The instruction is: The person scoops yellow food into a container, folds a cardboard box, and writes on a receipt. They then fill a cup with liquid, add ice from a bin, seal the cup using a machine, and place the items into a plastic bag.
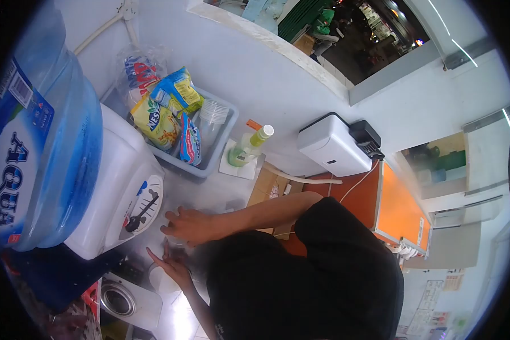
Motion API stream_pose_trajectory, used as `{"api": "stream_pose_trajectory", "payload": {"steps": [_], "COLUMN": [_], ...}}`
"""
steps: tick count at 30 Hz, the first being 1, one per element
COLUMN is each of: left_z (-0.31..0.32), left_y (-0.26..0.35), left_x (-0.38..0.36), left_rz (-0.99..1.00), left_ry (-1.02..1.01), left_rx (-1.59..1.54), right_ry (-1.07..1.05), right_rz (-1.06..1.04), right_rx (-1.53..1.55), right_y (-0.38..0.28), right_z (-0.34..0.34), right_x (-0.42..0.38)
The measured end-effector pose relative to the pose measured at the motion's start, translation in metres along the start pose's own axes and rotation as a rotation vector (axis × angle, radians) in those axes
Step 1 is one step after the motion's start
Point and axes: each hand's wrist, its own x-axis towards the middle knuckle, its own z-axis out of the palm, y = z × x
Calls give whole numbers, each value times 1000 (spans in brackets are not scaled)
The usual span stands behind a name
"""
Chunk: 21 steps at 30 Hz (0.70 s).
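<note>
My right hand [191, 225] reaches in over the shiny metal counter [181, 190], palm down. Its fingers are spread and slightly bent, close to the front of a white water dispenser [122, 170]. Just below it in the view, my left hand [173, 267] has its index finger stretched out and its thumb apart. A blurred, clear, shiny shape [178, 249] shows between the two hands. Beside the left hand stands a round white container [161, 280], partly covered by that hand. Dark tap levers [141, 211] sit on the dispenser's face.
A large blue water bottle [68, 153] tops the dispenser. A grey basket [207, 167] holds drink-mix packets and stacked plastic cups [212, 116]. Nearby are a green-labelled bottle [246, 152], a white wall-mounted box [331, 146], an orange cabinet [399, 204] and a white machine with a metal ring [119, 298].
</note>
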Motion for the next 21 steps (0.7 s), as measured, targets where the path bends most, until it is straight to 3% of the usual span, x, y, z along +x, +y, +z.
{"api": "stream_pose_trajectory", "payload": {"steps": [3, 4, 8, 13, 15, 16, 17, 19, 21], "left_z": [6, 0, -24, -15, -14, -14, -16, -24, -17], "left_y": [-1, 0, -29, -8, -9, -10, -13, -22, -4], "left_x": [1, -1, 2, -16, -16, -19, -19, -19, -27], "left_rz": [214, 109, 40, 58, 147, 336, 340, 105, 62], "left_ry": [24, -35, -236, -50, -32, -28, -20, -203, -194], "left_rx": [52, 24, 138, -51, -40, 144, 139, 130, 107], "right_ry": [-73, -61, -82, -71, -90, -58, -32, -44, -51], "right_rz": [15, 17, -20, 14, 21, 29, 37, 32, 37], "right_rx": [15, -3, 12, -48, -33, -32, -33, -37, -25], "right_y": [1, -1, 1, -6, -8, -10, -9, -5, -7], "right_z": [0, -1, -3, -10, -9, -9, -9, -8, -5], "right_x": [-1, -2, -2, -7, -7, -10, -13, -13, -18]}}
